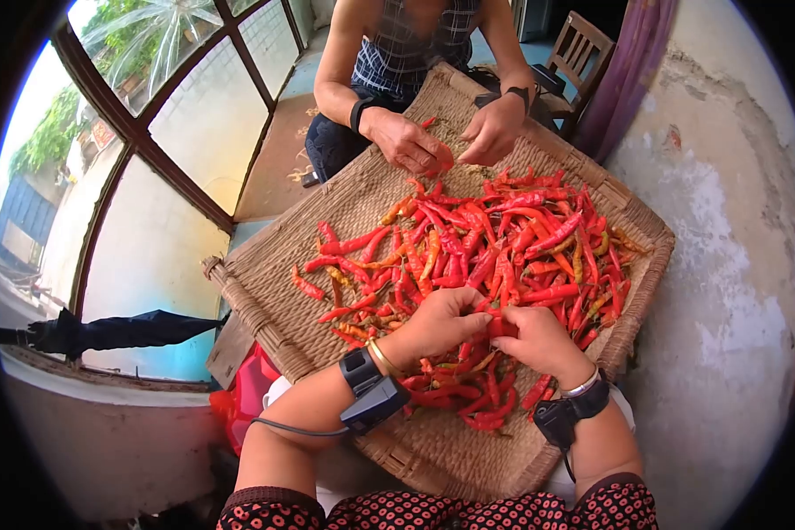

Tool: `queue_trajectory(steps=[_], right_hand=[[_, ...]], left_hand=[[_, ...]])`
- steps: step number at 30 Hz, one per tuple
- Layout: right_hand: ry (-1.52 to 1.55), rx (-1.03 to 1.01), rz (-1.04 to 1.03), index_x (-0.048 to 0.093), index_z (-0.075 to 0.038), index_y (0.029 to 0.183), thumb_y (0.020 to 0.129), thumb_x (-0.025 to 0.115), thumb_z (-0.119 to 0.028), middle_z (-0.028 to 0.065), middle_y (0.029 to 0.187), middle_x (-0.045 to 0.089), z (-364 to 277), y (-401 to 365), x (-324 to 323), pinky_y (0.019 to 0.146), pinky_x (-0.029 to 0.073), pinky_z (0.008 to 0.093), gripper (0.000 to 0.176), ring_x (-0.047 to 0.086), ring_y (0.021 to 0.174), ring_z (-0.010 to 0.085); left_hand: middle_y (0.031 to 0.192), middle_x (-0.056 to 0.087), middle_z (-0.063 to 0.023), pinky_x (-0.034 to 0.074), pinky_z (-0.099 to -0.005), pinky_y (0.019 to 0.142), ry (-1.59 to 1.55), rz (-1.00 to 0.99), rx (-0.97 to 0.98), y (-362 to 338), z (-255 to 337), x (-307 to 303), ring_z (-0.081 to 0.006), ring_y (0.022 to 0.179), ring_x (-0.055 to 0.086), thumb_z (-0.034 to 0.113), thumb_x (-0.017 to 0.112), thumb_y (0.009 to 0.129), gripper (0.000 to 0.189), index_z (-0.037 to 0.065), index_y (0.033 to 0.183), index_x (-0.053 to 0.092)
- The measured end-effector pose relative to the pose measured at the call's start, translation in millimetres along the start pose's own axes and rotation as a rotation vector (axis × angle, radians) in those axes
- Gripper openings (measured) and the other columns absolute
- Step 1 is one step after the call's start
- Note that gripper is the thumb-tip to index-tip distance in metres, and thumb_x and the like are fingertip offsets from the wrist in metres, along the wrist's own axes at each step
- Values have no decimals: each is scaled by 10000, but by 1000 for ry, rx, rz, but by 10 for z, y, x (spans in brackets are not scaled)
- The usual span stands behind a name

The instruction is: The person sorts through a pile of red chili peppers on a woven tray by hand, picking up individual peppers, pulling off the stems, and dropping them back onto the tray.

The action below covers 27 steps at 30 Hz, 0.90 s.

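A heap of red chili peppers (468, 238), a few of them yellowish, lies on a woven tray (274, 247) with a thick wrapped rim. Over the near side of the heap my left hand (440, 327) and my right hand (543, 339) meet with fingers closed. Pinched between their fingertips is a red chili pepper (501, 327), partly hidden by the fingers. More peppers lie right below both hands, on the side nearer me.
Across the tray, a person's two hands (411, 143) work at the far rim, fingers close together. A folded black umbrella (150, 332) lies by the window at left. A wooden chair (579, 62) stands at the back, and a stained wall (715, 265) is on the right.
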State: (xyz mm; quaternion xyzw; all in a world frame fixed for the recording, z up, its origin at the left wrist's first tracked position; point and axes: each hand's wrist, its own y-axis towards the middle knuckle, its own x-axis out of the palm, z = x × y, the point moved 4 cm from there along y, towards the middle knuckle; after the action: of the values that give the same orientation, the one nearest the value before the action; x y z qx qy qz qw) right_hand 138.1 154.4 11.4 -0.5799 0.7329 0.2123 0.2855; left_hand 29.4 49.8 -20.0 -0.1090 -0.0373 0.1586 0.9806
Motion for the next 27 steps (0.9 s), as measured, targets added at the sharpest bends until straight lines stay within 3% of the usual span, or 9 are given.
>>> queue_trajectory(steps=[2, 7, 10, 12, 16, 18, 20, 24, 27], right_hand=[[-119, 74, -67, 568, -12, 906, 698, 648, -194, 197, 798, 589, 16, -3, -8, 679, 448, 424, 288, 563, 758, 375], [-290, 157, 24, 561, -12, 836, 712, 631, -194, 187, 733, 579, 128, -29, -148, 619, 440, 443, 231, 556, 702, 376], [-161, 102, 152, 567, -20, 835, 765, 605, -180, 136, 679, 596, 107, -20, -276, 503, 440, 363, 179, 559, 539, 285], [581, 282, -9, 572, -31, 837, 829, 559, -168, 53, 648, 592, 90, -50, -193, 423, 392, 237, 138, 490, 439, 115], [684, 314, -152, 570, -1, 902, 860, 521, -134, 35, 677, 601, 27, -54, -103, 414, 366, 157, 148, 446, 446, 19], [659, 305, -159, 571, 1, 893, 858, 524, -135, 49, 690, 605, 29, -43, -97, 409, 368, 165, 148, 450, 435, 38], [678, 292, -114, 569, -1, 890, 862, 523, -142, 49, 699, 604, 50, -35, -84, 419, 375, 166, 151, 458, 444, 39], [782, 269, -19, 560, -10, 881, 874, 519, -171, 51, 738, 602, 88, -9, -27, 459, 399, 169, 166, 492, 491, 47], [870, 263, -18, 558, -29, 857, 886, 510, -199, 48, 754, 593, 64, 4, 17, 494, 426, 182, 179, 506, 525, 54]], left_hand=[[740, 579, 23, 436, -176, 546, -64, 5, -13, -18, 42, -41, -24, 651, 527, 122, 558, 858, 83, 44, 884, 570], [682, 578, 30, 390, -153, 472, -324, 109, -28, -24, 118, -168, -16, 558, 501, 164, 555, 865, 86, 84, 848, 583], [677, 576, 38, 370, -156, 440, -436, 105, -18, -35, 141, -246, -16, 508, 472, 191, 560, 864, 121, 75, 855, 592], [676, 573, 41, 368, -157, 445, -197, 5, -139, -92, 171, -200, -14, 501, 464, 198, 560, 866, 136, 68, 867, 601], [664, 575, 40, 391, -157, 463, 85, -184, -182, -86, 226, -152, -16, 500, 473, 207, 554, 870, 142, 74, 881, 605], [731, 593, 15, 424, -173, 504, -67, 4, -29, -9, 274, -324, -41, 545, 513, 229, 506, 895, 177, 69, 919, 577], [830, 595, -14, 442, -192, 533, -643, 322, 190, 55, 355, -498, -60, 605, 540, 223, 486, 903, 197, 61, 1007, 530], [859, 578, -18, 438, -205, 531, -833, 619, 86, 100, 148, -600, -83, 637, 551, 200, 495, 897, 352, 25, 1196, 435], [828, 560, 22, 415, -187, 527, -54, 16, 35, -10, 165, -130, -39, 611, 499, 252, 500, 898, 298, 49, 1117, 511]])
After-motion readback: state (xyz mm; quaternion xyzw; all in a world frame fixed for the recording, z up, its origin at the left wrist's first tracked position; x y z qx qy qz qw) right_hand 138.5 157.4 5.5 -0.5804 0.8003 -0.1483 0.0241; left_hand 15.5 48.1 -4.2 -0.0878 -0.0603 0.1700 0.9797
